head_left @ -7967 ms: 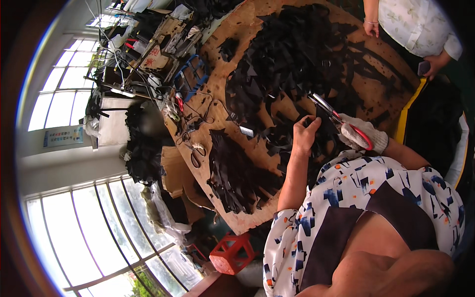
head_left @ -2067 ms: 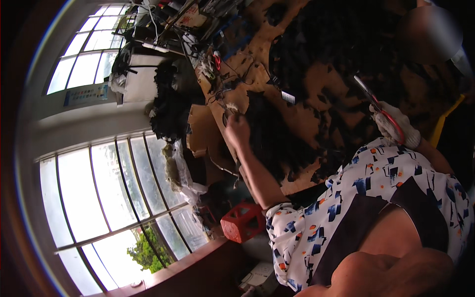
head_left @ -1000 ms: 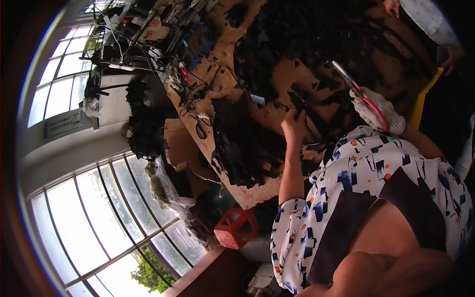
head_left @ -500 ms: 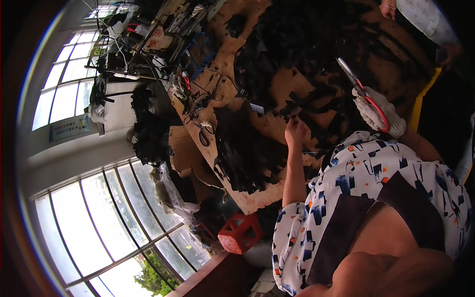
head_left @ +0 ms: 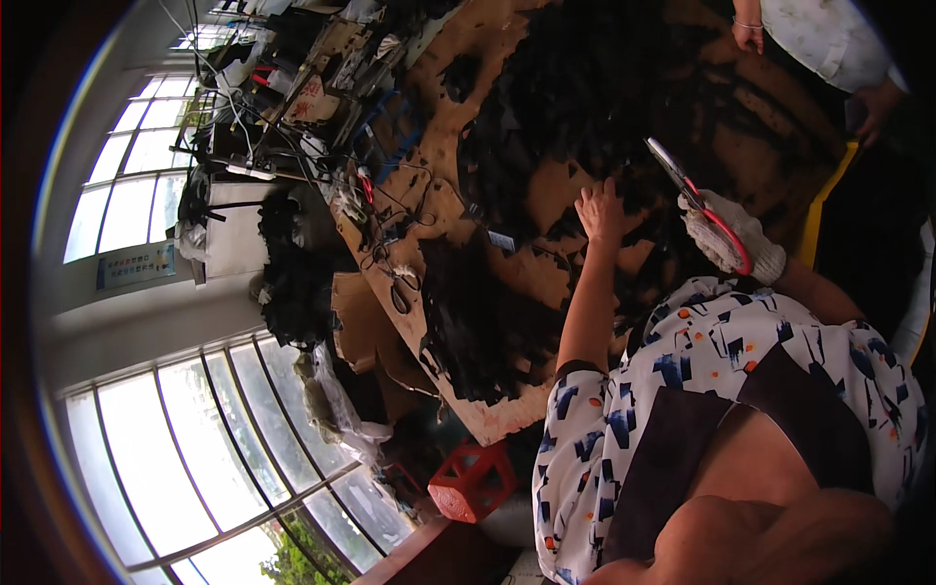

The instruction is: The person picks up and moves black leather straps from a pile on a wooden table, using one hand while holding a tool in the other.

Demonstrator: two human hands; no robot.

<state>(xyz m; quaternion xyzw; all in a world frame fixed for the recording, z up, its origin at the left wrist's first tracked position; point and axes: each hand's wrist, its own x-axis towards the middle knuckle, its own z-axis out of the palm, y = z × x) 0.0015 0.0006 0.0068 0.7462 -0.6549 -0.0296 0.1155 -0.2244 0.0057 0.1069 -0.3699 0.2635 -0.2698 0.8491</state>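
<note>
My bare left hand [head_left: 600, 211] reaches out over the wooden table [head_left: 554, 190], its fingers spread among dark scraps of material [head_left: 507, 146]. Nothing shows in its grasp. On my right hand [head_left: 731, 237] is a pale knitted glove, and its fingers are closed around red-handled scissors [head_left: 717, 216]. The silver blades point away and to the left, above the scraps. A darker heap of black pieces [head_left: 478, 322] lies to the left of my left forearm. A small pale label [head_left: 501, 241] rests at the heap's far edge.
At the far right another person's hand [head_left: 749, 37] hangs beside the table. Cables, tools and a blue crate [head_left: 388, 132] crowd the far left. A red plastic stool [head_left: 473, 483] stands below the near table corner, beside a cardboard box [head_left: 353, 322]. A yellow strip [head_left: 827, 200] edges the right side.
My left hand has moved farther out over the scraps, and its fingers have gone from drawn together to spread. My gloved right hand and the scissors have shifted slightly left.
</note>
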